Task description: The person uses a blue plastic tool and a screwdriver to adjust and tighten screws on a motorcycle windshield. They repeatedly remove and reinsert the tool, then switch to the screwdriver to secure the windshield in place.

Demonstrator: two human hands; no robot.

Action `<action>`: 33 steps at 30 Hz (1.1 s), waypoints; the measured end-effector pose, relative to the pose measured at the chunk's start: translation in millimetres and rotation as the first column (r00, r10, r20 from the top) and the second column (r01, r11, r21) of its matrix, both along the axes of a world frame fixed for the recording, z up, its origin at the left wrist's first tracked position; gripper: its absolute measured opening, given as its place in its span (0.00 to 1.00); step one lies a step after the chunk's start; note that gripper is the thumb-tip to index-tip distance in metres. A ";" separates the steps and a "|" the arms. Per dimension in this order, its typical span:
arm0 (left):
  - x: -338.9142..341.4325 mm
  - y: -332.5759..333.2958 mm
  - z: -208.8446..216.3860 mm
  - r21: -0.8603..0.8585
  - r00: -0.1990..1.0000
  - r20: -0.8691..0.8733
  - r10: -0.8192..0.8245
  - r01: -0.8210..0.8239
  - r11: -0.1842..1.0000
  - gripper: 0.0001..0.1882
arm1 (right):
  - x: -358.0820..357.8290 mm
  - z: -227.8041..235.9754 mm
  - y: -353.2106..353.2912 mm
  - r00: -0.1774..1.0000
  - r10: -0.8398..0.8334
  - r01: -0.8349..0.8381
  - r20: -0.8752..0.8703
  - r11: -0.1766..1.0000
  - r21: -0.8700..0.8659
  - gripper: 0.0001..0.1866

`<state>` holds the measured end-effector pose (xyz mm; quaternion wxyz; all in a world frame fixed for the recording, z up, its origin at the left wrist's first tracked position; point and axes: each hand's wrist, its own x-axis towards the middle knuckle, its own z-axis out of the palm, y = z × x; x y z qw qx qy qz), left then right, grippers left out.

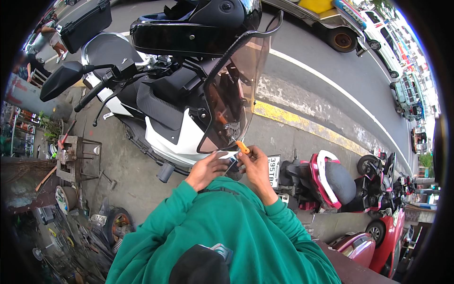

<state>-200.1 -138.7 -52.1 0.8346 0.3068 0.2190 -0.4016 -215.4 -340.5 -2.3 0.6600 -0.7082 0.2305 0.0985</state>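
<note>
My right hand is closed around a small orange-handled tool, its handle sticking up past the fingertips. The tool's working end is too small to make out. Just left of it, my left hand has its fingers stretched and slightly apart, by the white front of a scooter. Both hands are below the lower edge of the scooter's tinted windscreen, where an orange reflection shows. A small dark part between the hands is mostly hidden by the fingers.
A black helmet rests on the scooter, whose mirror juts left. Parked motorcycles stand close on the right. Left are a metal stand and a loose wheel. A road with vehicles runs beyond the yellow kerb.
</note>
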 end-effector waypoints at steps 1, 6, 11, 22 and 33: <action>-4.4 7.1 1.0 0.193 0.995 0.085 -0.047 0.030 0.981 0.23 | -0.6 -0.7 -1.2 0.978 0.075 -0.020 0.194 0.962 -0.272 0.07; -1.8 -8.8 5.5 0.565 0.897 0.384 -0.218 -0.042 0.824 0.18 | -3.8 -2.6 -6.3 0.844 0.378 0.138 0.381 0.533 -0.835 0.11; 18.6 -50.0 14.5 0.376 0.955 0.296 -0.028 -0.089 0.923 0.18 | -4.8 -5.7 -9.2 0.916 0.189 0.032 0.354 0.844 -0.535 0.15; 27.2 -71.0 10.2 0.245 0.979 0.113 0.170 -0.193 0.950 0.11 | -6.3 -23.1 20.1 0.851 -0.186 0.284 0.492 0.950 -0.132 0.21; 13.6 -35.9 13.8 0.120 0.996 0.044 0.074 -0.079 0.990 0.17 | 1.4 6.1 8.8 0.809 0.142 0.127 0.570 0.905 -0.406 0.14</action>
